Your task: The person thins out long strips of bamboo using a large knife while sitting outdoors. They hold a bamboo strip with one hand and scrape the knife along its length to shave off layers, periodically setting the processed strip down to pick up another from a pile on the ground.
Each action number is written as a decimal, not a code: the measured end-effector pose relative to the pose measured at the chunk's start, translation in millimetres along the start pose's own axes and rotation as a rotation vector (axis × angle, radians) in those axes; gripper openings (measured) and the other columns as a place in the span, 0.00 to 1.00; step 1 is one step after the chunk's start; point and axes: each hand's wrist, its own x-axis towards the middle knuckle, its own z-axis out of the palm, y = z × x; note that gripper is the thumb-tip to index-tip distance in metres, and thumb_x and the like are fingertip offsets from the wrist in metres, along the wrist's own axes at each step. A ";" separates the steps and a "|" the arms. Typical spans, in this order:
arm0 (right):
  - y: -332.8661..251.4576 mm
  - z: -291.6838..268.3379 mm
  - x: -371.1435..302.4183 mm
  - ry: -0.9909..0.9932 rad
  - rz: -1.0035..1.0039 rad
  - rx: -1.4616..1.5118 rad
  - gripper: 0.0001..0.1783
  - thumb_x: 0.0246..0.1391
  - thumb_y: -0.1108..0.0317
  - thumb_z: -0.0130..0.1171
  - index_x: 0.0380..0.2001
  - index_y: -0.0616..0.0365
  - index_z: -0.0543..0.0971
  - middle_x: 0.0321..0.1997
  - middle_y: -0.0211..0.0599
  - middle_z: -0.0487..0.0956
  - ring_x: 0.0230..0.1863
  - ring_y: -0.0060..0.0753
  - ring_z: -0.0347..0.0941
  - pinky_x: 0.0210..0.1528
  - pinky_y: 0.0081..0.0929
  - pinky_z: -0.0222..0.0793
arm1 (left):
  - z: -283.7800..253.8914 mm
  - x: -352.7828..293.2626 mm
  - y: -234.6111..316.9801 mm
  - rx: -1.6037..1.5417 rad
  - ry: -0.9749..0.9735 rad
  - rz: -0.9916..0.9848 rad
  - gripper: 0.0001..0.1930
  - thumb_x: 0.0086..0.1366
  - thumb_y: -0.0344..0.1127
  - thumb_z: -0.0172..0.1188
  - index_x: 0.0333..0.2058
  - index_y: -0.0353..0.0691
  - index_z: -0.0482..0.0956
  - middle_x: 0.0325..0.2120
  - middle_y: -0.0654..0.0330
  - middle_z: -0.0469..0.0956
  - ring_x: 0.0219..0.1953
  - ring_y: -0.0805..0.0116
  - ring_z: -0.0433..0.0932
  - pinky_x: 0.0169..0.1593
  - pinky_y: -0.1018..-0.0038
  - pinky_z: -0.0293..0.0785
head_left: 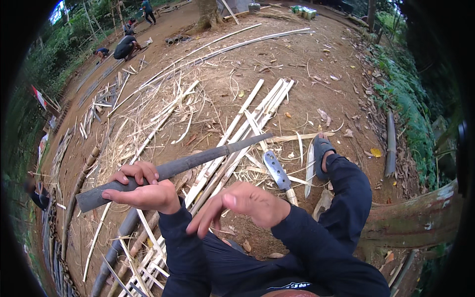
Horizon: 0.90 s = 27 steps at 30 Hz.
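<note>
My left hand (148,194) is closed around a long dark grey split bamboo piece (203,157), near its broad left end. The piece slants up to the right and narrows toward its far end. My right hand (247,202) hangs in front of my lap, with fingers bent loosely downward and the thumb apart; nothing shows in it. Beyond that hand, a cleaver (276,170) with holes through its blade and a pale handle lies on the ground. Pale split bamboo strips (232,133) lie beneath and beyond the held piece.
Bamboo shavings (173,114) litter the soil. A dark bamboo pole (116,247) lies at lower left, near more pale strips (148,262). My sandalled foot (322,153) is beside the cleaver. A thick log (415,218) lies at right. People, one crouching (124,48), are far left.
</note>
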 end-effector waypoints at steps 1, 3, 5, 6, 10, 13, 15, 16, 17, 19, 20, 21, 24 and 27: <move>24.0 -18.1 -11.8 0.245 0.082 -0.105 0.27 0.70 0.53 0.40 0.41 0.65 0.82 0.40 0.38 0.84 0.38 0.29 0.79 0.40 0.26 0.73 | 1.0 0.3 -0.4 -0.006 0.007 -0.001 0.29 0.67 0.71 0.37 0.26 0.48 0.57 0.12 0.67 0.53 0.09 0.77 0.47 0.14 0.79 0.41; 95.5 -64.5 -43.7 0.723 0.195 -0.642 0.19 0.66 0.57 0.50 0.39 0.62 0.82 0.29 0.41 0.83 0.28 0.34 0.77 0.36 0.33 0.73 | 3.3 7.9 13.8 0.019 0.019 0.011 0.30 0.66 0.72 0.38 0.26 0.48 0.57 0.12 0.68 0.53 0.08 0.78 0.48 0.14 0.80 0.42; 148.6 -107.4 -105.6 0.982 0.652 -1.152 0.16 0.59 0.60 0.55 0.36 0.63 0.82 0.28 0.52 0.81 0.33 0.54 0.78 0.39 0.41 0.74 | 7.5 7.2 21.0 -0.001 0.005 0.013 0.30 0.66 0.72 0.39 0.26 0.49 0.58 0.12 0.68 0.53 0.09 0.77 0.48 0.14 0.79 0.42; 173.4 -118.6 -137.4 1.013 0.760 -1.153 0.15 0.56 0.59 0.57 0.33 0.63 0.82 0.31 0.55 0.81 0.38 0.57 0.79 0.42 0.45 0.74 | 10.6 7.0 27.9 -0.001 -0.015 0.026 0.29 0.67 0.71 0.39 0.26 0.49 0.59 0.12 0.68 0.53 0.10 0.77 0.48 0.15 0.78 0.42; 241.6 -130.8 -200.0 0.993 1.213 -1.253 0.25 0.53 0.51 0.63 0.40 0.65 0.78 0.39 0.58 0.80 0.44 0.56 0.78 0.48 0.46 0.72 | 8.2 7.9 35.7 0.025 -0.068 0.050 0.29 0.67 0.71 0.38 0.27 0.49 0.59 0.13 0.68 0.53 0.09 0.77 0.47 0.15 0.78 0.42; 278.5 -133.9 -220.9 0.741 1.222 -1.377 0.27 0.52 0.52 0.64 0.44 0.65 0.73 0.43 0.59 0.77 0.48 0.59 0.74 0.49 0.48 0.70 | 8.3 8.1 39.3 0.017 -0.114 0.067 0.29 0.68 0.70 0.33 0.27 0.48 0.61 0.13 0.68 0.53 0.09 0.77 0.47 0.14 0.79 0.43; 292.0 -134.4 -222.4 0.848 1.128 -1.497 0.25 0.51 0.54 0.64 0.44 0.64 0.73 0.42 0.57 0.75 0.47 0.58 0.72 0.50 0.46 0.69 | 7.1 12.2 48.2 0.029 -0.159 0.110 0.29 0.69 0.69 0.32 0.26 0.48 0.61 0.13 0.68 0.53 0.09 0.77 0.47 0.14 0.78 0.43; 297.0 -135.2 -225.9 0.907 1.083 -1.555 0.25 0.51 0.55 0.65 0.43 0.63 0.72 0.42 0.56 0.74 0.47 0.57 0.71 0.50 0.46 0.68 | 1.2 14.4 56.1 0.032 -0.184 0.122 0.30 0.69 0.68 0.31 0.26 0.48 0.61 0.13 0.68 0.53 0.09 0.77 0.48 0.14 0.78 0.43; 299.0 -135.7 -222.4 1.017 0.977 -1.623 0.23 0.50 0.58 0.64 0.43 0.62 0.71 0.42 0.53 0.71 0.47 0.55 0.69 0.51 0.45 0.66 | -5.1 21.0 66.2 0.033 -0.218 0.146 0.30 0.70 0.68 0.30 0.26 0.47 0.62 0.13 0.69 0.54 0.09 0.77 0.48 0.14 0.78 0.44; 291.9 -142.7 -219.7 1.200 1.021 -1.648 0.25 0.51 0.57 0.64 0.46 0.62 0.70 0.45 0.54 0.71 0.49 0.55 0.68 0.52 0.47 0.65 | -14.9 29.7 92.5 0.011 -0.236 0.157 0.30 0.69 0.68 0.32 0.25 0.47 0.62 0.13 0.69 0.54 0.10 0.78 0.50 0.15 0.79 0.45; 285.7 -147.1 -221.0 1.271 1.100 -1.617 0.26 0.50 0.57 0.64 0.47 0.62 0.70 0.47 0.55 0.71 0.50 0.55 0.68 0.53 0.47 0.65 | -17.6 32.0 106.7 0.033 -0.222 0.172 0.29 0.69 0.66 0.34 0.24 0.46 0.62 0.13 0.69 0.54 0.10 0.77 0.50 0.16 0.79 0.46; 282.6 -159.4 -236.8 1.227 1.222 -1.504 0.27 0.50 0.57 0.63 0.47 0.62 0.69 0.48 0.55 0.70 0.53 0.56 0.68 0.54 0.47 0.66 | -22.9 34.8 116.5 0.004 -0.304 0.159 0.29 0.70 0.65 0.34 0.22 0.46 0.61 0.13 0.68 0.54 0.11 0.77 0.50 0.16 0.78 0.46; 283.3 -170.9 -263.6 1.132 1.349 -1.374 0.31 0.48 0.55 0.66 0.49 0.63 0.69 0.52 0.56 0.71 0.56 0.58 0.68 0.57 0.47 0.66 | -34.2 36.1 134.1 -0.014 -0.350 0.095 0.30 0.70 0.65 0.31 0.21 0.45 0.61 0.14 0.67 0.54 0.12 0.75 0.50 0.19 0.76 0.48; 281.1 -173.4 -259.7 1.210 1.326 -1.211 0.34 0.43 0.56 0.70 0.49 0.66 0.69 0.51 0.58 0.73 0.56 0.58 0.69 0.59 0.46 0.66 | -37.2 40.2 132.5 -0.046 -0.356 0.074 0.31 0.70 0.65 0.30 0.21 0.45 0.61 0.14 0.67 0.54 0.12 0.74 0.51 0.19 0.75 0.48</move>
